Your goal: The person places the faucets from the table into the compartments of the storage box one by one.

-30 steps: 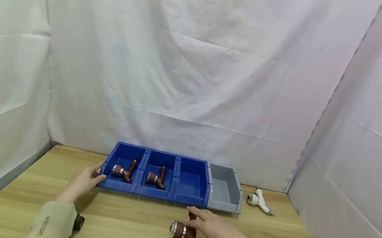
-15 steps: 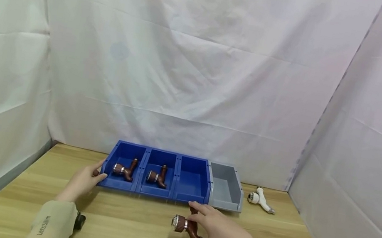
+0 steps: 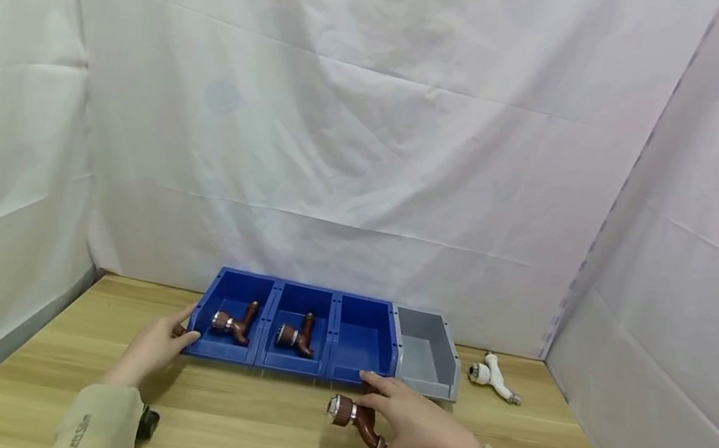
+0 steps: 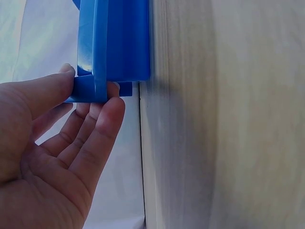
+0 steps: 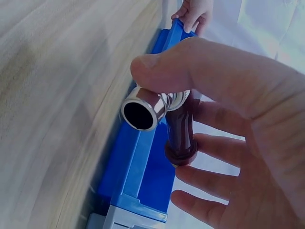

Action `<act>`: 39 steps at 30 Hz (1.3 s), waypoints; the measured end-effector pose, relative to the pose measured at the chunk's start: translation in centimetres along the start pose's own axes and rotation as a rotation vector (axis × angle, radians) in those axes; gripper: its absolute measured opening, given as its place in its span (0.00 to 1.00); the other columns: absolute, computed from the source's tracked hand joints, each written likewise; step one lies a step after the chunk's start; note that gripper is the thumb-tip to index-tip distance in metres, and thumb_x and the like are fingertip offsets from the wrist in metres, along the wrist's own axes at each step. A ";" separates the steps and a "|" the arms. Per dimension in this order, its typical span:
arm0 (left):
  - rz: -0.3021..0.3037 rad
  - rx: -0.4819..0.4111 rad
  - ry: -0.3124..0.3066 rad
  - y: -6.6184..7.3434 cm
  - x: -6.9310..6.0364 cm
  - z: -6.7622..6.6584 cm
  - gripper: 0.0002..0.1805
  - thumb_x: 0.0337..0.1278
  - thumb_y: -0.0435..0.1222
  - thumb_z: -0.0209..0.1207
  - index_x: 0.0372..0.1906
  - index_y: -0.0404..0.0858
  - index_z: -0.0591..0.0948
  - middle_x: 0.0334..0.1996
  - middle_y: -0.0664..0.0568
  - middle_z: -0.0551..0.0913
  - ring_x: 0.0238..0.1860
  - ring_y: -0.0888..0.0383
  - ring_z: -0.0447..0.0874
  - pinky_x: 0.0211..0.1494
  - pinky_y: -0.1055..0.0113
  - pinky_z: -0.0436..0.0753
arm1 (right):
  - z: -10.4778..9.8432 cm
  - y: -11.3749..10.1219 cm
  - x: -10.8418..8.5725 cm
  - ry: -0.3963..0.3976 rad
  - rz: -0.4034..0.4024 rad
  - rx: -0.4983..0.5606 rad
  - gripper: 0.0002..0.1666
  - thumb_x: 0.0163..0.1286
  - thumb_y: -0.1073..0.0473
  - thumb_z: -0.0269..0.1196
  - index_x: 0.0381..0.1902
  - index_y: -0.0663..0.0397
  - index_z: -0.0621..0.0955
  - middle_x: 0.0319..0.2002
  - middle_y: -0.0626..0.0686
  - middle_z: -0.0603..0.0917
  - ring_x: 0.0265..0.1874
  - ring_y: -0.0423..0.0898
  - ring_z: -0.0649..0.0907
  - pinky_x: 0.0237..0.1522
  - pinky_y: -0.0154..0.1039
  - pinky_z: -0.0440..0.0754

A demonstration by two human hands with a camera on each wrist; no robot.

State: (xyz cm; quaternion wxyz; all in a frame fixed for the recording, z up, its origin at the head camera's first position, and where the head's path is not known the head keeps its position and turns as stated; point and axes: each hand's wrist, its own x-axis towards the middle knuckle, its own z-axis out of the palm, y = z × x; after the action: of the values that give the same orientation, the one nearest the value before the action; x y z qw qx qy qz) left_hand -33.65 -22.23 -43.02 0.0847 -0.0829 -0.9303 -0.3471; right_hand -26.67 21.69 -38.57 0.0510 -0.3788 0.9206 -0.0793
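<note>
My left hand (image 3: pixel 151 349) pinches the front left corner of the leftmost blue bin (image 3: pixel 220 351); in the left wrist view its thumb and fingers lie on opposite sides of the blue rim (image 4: pixel 100 47). Between thumb and fingers, my right hand (image 3: pixel 424 427) holds a dark brown faucet (image 3: pixel 366 426) with a ribbed knob, raised over the table just before the third blue bin (image 3: pixel 357 374). The right wrist view shows the faucet's silver-ringed opening (image 5: pixel 139 114) facing the camera. Similar brown faucets lie in the first bin (image 3: pixel 238 326) and the second bin (image 3: pixel 304 340).
A grey bin (image 3: pixel 423 387) adjoins the blue row on its right. Farther right, a white faucet (image 3: pixel 495 378) lies on the wooden table (image 3: pixel 252 436). White cloth (image 3: pixel 346 134) hangs behind and along both sides.
My right hand has moved slightly forward, bringing the brown faucet nearer to the bins' front edge. The left hand stays on the bin's corner.
</note>
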 end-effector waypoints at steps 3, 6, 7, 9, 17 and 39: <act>-0.011 -0.002 -0.012 0.0 -0.2 0.1 0.32 0.64 0.33 0.59 0.70 0.28 0.63 0.31 0.43 0.82 0.27 0.54 0.75 0.31 0.59 0.73 | 0.0 0.1 0.0 0.008 -0.010 0.000 0.43 0.45 0.58 0.74 0.63 0.44 0.76 0.73 0.54 0.60 0.68 0.57 0.66 0.54 0.45 0.75; -0.012 -0.009 -0.015 0.0 -0.1 0.1 0.33 0.65 0.34 0.58 0.70 0.28 0.62 0.32 0.42 0.82 0.26 0.54 0.74 0.31 0.60 0.73 | -0.1 0.2 0.0 0.017 -0.013 -0.006 0.42 0.45 0.59 0.74 0.62 0.46 0.77 0.73 0.55 0.60 0.67 0.57 0.66 0.53 0.45 0.75; -0.013 -0.010 -0.016 0.0 -0.1 0.1 0.33 0.65 0.34 0.58 0.71 0.28 0.62 0.32 0.42 0.82 0.26 0.55 0.74 0.31 0.60 0.73 | -0.1 0.3 0.0 0.020 -0.013 -0.009 0.42 0.45 0.59 0.74 0.62 0.46 0.77 0.73 0.55 0.60 0.67 0.57 0.66 0.53 0.46 0.75; -0.011 -0.013 -0.016 -0.1 0.0 0.1 0.33 0.66 0.35 0.58 0.71 0.29 0.62 0.33 0.41 0.82 0.26 0.55 0.74 0.30 0.60 0.73 | -0.1 0.4 0.1 0.021 -0.004 -0.007 0.41 0.45 0.59 0.74 0.62 0.45 0.77 0.73 0.55 0.60 0.67 0.57 0.66 0.53 0.46 0.75; -0.010 -0.003 -0.016 -0.2 0.0 0.0 0.33 0.65 0.35 0.58 0.71 0.28 0.62 0.32 0.42 0.82 0.26 0.54 0.74 0.30 0.60 0.73 | -0.1 0.5 0.5 0.019 0.003 -0.013 0.40 0.45 0.61 0.72 0.61 0.43 0.77 0.73 0.53 0.59 0.68 0.55 0.65 0.55 0.47 0.73; -0.033 -0.028 -0.028 -0.1 0.1 0.1 0.33 0.66 0.35 0.58 0.71 0.29 0.62 0.33 0.42 0.81 0.24 0.55 0.74 0.29 0.61 0.73 | -0.9 0.9 1.3 0.010 0.054 0.044 0.40 0.46 0.62 0.72 0.62 0.44 0.77 0.75 0.52 0.53 0.67 0.57 0.66 0.40 0.35 0.72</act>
State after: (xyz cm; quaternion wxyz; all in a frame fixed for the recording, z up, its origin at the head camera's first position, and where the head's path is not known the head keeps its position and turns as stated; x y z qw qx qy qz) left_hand -33.83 -22.29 -43.11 0.0648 -0.0736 -0.9276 -0.3604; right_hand -28.31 21.47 -37.91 0.0569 -0.3523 0.9288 -0.1000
